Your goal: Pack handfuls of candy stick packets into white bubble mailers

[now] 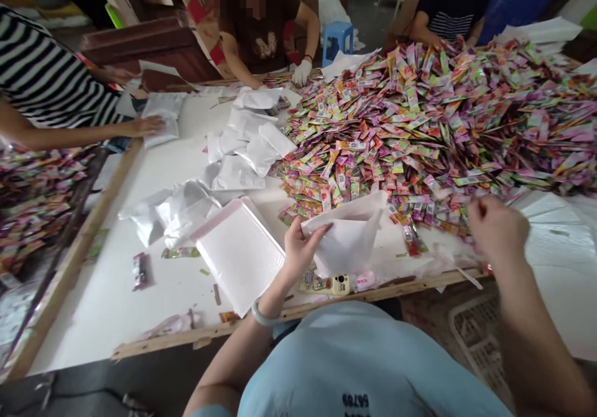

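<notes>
My left hand [301, 246] grips the edge of a white plastic bag [347, 243], thumb on its near face and the mouth partly spread. A pale bangle is around my left wrist. My right hand [499, 227] is closed and raised at the near right side of a big heap of small colourful snack packets [420, 119]. What it holds, if anything, is hidden. A flat white padded mailer [242, 252] lies left of my left hand. Under the white bag, a cream patterned phone-like object [324, 283] sits at the table's front edge.
Filled silvery-white bags [252, 143] lie mid-table, with crumpled silvery bags [181, 212] nearer. A stack of clear plastic bags [550, 224] is at right. One co-worker's hand [152, 128] rests on a bag; a gloved hand [302, 72] is across. A wooden rim [163, 342] edges the table.
</notes>
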`<state>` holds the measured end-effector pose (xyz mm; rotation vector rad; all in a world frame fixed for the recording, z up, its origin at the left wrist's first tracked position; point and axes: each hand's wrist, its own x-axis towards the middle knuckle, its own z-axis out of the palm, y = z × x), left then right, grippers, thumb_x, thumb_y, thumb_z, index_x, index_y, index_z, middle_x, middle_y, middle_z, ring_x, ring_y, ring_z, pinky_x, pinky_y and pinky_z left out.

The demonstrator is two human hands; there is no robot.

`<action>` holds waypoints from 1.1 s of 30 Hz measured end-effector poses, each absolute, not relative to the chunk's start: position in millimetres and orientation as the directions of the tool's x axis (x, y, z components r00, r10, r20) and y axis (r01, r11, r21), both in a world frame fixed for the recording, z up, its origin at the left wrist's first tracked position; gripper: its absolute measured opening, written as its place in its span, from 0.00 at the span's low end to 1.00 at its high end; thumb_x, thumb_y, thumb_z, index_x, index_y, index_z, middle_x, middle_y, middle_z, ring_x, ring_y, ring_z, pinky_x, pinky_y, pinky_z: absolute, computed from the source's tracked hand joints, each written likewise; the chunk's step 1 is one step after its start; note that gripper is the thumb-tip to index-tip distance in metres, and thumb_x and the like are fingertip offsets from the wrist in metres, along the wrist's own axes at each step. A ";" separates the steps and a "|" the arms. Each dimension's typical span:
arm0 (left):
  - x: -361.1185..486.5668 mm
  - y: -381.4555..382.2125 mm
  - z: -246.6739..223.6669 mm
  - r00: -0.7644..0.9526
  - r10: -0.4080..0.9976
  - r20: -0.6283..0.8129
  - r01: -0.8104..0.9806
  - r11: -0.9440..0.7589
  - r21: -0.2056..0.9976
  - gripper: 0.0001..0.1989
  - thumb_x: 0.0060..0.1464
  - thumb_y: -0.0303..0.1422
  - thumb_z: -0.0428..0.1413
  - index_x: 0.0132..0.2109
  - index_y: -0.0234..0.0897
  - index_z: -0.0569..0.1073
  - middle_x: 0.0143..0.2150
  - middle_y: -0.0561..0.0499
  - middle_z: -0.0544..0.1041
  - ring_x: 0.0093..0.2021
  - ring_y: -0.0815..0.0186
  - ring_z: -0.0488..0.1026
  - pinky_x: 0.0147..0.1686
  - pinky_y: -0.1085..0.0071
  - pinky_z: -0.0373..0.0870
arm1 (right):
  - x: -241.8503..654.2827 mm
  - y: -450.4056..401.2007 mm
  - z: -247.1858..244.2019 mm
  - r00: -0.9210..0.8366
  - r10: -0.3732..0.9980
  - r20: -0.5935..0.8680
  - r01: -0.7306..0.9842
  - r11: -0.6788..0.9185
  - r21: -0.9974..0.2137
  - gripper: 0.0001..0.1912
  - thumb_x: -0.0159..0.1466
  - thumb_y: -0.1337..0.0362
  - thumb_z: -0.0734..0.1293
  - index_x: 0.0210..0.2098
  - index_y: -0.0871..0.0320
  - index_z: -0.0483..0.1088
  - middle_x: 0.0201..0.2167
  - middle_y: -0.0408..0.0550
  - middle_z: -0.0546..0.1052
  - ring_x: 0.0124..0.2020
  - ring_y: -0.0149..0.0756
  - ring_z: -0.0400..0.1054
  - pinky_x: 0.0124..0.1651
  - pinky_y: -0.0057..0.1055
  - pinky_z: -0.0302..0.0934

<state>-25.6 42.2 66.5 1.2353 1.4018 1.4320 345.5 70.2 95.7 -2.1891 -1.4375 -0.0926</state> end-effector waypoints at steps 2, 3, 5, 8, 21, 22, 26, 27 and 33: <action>-35.7 52.6 68.0 -0.119 0.981 0.153 0.147 -0.135 0.980 0.18 0.50 0.46 0.68 0.33 0.37 0.73 0.26 0.55 0.74 0.25 0.68 0.70 0.24 0.74 0.67 | 370.2 65.5 83.7 0.447 0.885 0.135 0.869 -0.393 -0.302 0.13 0.64 0.55 0.67 0.27 0.56 0.71 0.33 0.70 0.78 0.46 0.64 0.75 0.46 0.58 0.64; -40.0 58.1 70.0 -0.059 0.983 0.172 0.173 -0.160 0.972 0.18 0.50 0.46 0.68 0.35 0.37 0.74 0.28 0.53 0.76 0.28 0.67 0.73 0.26 0.73 0.70 | 368.3 62.9 78.9 0.352 0.933 0.077 0.889 -0.308 -0.338 0.13 0.63 0.54 0.69 0.33 0.58 0.74 0.42 0.74 0.78 0.54 0.67 0.72 0.51 0.60 0.63; -47.0 69.2 76.1 0.055 0.980 0.191 0.212 -0.199 0.957 0.19 0.48 0.46 0.69 0.40 0.36 0.78 0.35 0.48 0.81 0.36 0.62 0.78 0.34 0.70 0.76 | 338.8 63.3 70.9 0.015 0.999 0.032 0.839 0.005 -0.544 0.28 0.61 0.49 0.71 0.54 0.58 0.72 0.61 0.72 0.71 0.66 0.62 0.63 0.61 0.57 0.60; -54.5 82.1 86.7 0.227 0.962 0.155 0.238 -0.209 0.948 0.22 0.47 0.46 0.70 0.45 0.36 0.81 0.42 0.44 0.84 0.42 0.56 0.82 0.40 0.65 0.80 | 264.8 88.4 61.4 -0.477 0.878 0.042 0.370 0.244 -0.897 0.48 0.55 0.40 0.74 0.67 0.53 0.60 0.67 0.62 0.67 0.66 0.51 0.65 0.63 0.50 0.64; -77.5 96.2 77.0 0.511 0.850 0.127 0.279 -0.304 0.911 0.08 0.56 0.40 0.64 0.37 0.43 0.85 0.43 0.39 0.86 0.50 0.49 0.82 0.55 0.52 0.77 | 243.2 131.2 53.3 -0.705 0.695 0.143 0.113 0.309 -0.944 0.17 0.67 0.61 0.62 0.44 0.58 0.82 0.37 0.50 0.80 0.38 0.35 0.74 0.43 0.32 0.67; -77.0 97.5 80.9 0.555 0.825 0.106 0.305 -0.320 0.897 0.07 0.57 0.36 0.62 0.37 0.44 0.85 0.46 0.39 0.85 0.53 0.49 0.81 0.56 0.51 0.77 | 244.6 129.7 52.3 -0.712 0.685 0.153 0.126 0.340 -0.932 0.18 0.67 0.65 0.60 0.43 0.57 0.82 0.39 0.50 0.79 0.39 0.34 0.74 0.44 0.32 0.67; -83.4 101.4 106.0 0.682 0.731 0.027 0.432 -0.433 0.791 0.20 0.53 0.23 0.51 0.40 0.48 0.85 0.55 0.44 0.82 0.59 0.52 0.78 0.61 0.50 0.71 | 246.7 131.9 53.5 -0.732 0.676 0.088 0.206 0.343 -0.917 0.20 0.63 0.71 0.57 0.36 0.56 0.82 0.45 0.50 0.77 0.44 0.34 0.73 0.48 0.33 0.66; -86.6 102.1 111.9 0.712 0.702 -0.001 0.451 -0.457 0.767 0.21 0.51 0.22 0.51 0.41 0.48 0.85 0.55 0.45 0.82 0.60 0.52 0.77 0.62 0.50 0.70 | 247.5 133.3 56.4 -0.751 0.657 0.068 0.208 0.332 -0.920 0.20 0.63 0.71 0.57 0.37 0.56 0.82 0.45 0.50 0.77 0.46 0.35 0.72 0.50 0.34 0.66; -82.7 100.8 97.8 0.511 0.859 0.018 0.531 -0.332 0.780 0.04 0.51 0.35 0.65 0.35 0.42 0.80 0.40 0.45 0.84 0.43 0.55 0.81 0.38 0.65 0.80 | 243.7 127.4 66.3 -0.787 0.617 -0.024 0.226 0.251 -0.941 0.11 0.66 0.58 0.64 0.40 0.57 0.74 0.40 0.48 0.77 0.40 0.36 0.71 0.41 0.31 0.64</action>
